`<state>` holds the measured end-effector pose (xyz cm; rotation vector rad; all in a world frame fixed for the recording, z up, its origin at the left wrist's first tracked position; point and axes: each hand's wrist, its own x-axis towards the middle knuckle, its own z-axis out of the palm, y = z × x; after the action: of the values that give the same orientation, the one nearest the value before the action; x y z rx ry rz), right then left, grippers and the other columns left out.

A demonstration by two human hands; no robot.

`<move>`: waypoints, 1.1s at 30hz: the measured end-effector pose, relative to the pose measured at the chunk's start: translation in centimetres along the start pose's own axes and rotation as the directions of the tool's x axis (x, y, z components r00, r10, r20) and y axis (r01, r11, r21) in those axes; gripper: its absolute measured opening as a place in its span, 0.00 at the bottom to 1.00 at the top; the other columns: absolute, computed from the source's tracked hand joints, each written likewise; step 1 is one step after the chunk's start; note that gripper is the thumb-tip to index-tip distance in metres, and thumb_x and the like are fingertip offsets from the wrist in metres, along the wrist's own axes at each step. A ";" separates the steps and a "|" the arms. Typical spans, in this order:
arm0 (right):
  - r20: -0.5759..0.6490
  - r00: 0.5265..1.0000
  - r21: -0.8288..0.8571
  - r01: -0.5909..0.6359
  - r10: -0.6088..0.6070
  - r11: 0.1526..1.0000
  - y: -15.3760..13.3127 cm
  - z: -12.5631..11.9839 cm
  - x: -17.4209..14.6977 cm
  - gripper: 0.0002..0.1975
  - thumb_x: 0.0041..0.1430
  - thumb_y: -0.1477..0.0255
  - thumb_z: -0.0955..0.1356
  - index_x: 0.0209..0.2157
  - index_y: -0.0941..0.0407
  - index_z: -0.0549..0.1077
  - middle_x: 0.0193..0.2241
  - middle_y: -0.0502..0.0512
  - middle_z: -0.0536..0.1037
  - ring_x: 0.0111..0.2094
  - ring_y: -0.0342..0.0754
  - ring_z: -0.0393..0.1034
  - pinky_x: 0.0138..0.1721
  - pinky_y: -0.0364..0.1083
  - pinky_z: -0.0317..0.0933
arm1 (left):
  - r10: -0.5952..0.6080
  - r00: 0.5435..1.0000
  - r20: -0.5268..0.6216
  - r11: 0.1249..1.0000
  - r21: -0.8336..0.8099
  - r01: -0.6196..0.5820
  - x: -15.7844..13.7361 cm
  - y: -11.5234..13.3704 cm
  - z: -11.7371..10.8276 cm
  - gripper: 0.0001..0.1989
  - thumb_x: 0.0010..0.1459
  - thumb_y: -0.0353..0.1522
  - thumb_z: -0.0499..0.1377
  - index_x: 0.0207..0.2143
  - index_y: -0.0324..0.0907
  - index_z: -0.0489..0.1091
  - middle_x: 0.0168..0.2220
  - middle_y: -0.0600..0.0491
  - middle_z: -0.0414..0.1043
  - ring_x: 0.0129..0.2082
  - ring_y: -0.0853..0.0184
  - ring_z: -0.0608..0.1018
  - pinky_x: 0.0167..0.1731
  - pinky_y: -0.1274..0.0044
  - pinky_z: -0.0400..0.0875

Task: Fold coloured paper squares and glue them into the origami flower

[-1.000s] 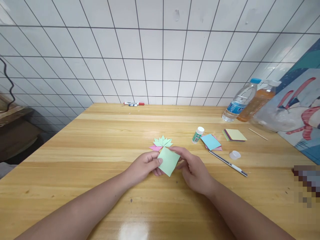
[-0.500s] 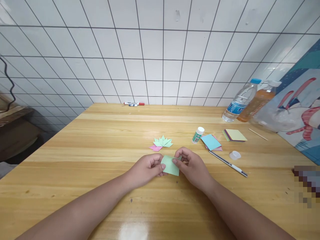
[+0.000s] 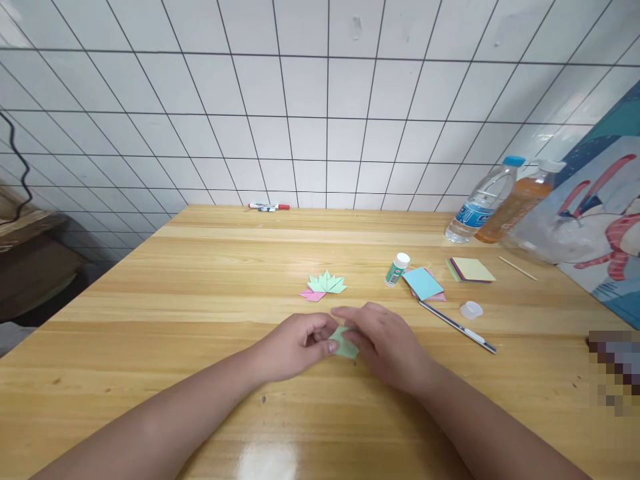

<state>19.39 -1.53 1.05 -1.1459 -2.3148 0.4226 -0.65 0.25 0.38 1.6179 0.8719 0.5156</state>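
While both hands meet over the table [image 3: 200,280], a small green paper [image 3: 344,347] sits between them, low on the wood and just in front of the folded paper flower [image 3: 326,285]. The left hand [image 3: 295,345] has its fingers curled in, thumb and fingertips pinching the paper's left edge. The right hand [image 3: 385,347] lies over the paper's right side, fingers bent and pressing on it, so most of the sheet is hidden; only a creased green corner shows.

Relative to the flower, which is green points on pink pieces: a glue stick [image 3: 397,269] lies to its right, tilted, and just beyond that a blue sheet [image 3: 423,283] rests on pink ones. A thin knife [image 3: 457,326] lies right of the flower and nearer the person, with a clear cap [image 3: 471,310] just past it. A stack of coloured sheets [image 3: 471,270] with yellow on top lies farther right, near a wooden stick [image 3: 517,268]. Two bottles [image 3: 483,200] lean far to the right and behind. A marker [image 3: 269,207] lies behind the flower at the table's far edge, by the tiled wall [image 3: 300,100].
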 end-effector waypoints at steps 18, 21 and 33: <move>-0.085 0.969 -0.027 0.230 -0.232 0.973 0.6 -0.1 0.2 0.16 0.56 0.80 0.61 0.43 0.50 0.71 0.29 0.51 0.74 0.33 0.45 0.63 0.37 0.46 0.57 | -0.098 0.995 -0.017 0.863 -0.500 0.076 0.7 -0.7 -1.5 0.20 0.52 0.36 0.62 0.47 0.40 0.65 0.35 0.48 0.74 0.30 0.68 0.76 0.29 0.80 0.68; -0.102 0.973 0.048 0.215 -0.209 0.975 0.9 0.1 0.4 0.15 0.54 0.80 0.64 0.41 0.50 0.72 0.28 0.50 0.75 0.31 0.45 0.63 0.37 0.46 0.57 | -0.080 0.997 0.000 0.884 -0.462 0.071 0.7 -0.7 -1.5 0.23 0.52 0.36 0.62 0.50 0.39 0.64 0.35 0.48 0.74 0.30 0.68 0.76 0.29 0.80 0.68; -0.111 0.980 0.352 -0.118 0.166 0.928 0.1 0.4 0.6 0.04 0.55 0.70 0.68 0.30 0.54 0.74 0.25 0.51 0.74 0.28 0.43 0.66 0.27 0.41 0.60 | -0.072 0.997 -0.005 0.976 -0.204 0.069 0.7 -0.4 -0.6 0.14 0.52 0.39 0.61 0.35 0.37 0.71 0.31 0.49 0.76 0.28 0.69 0.75 0.29 0.79 0.69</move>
<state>18.90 -1.00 0.89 -1.1302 -1.9461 0.7451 -0.80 1.19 0.05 1.3936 0.8542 0.5478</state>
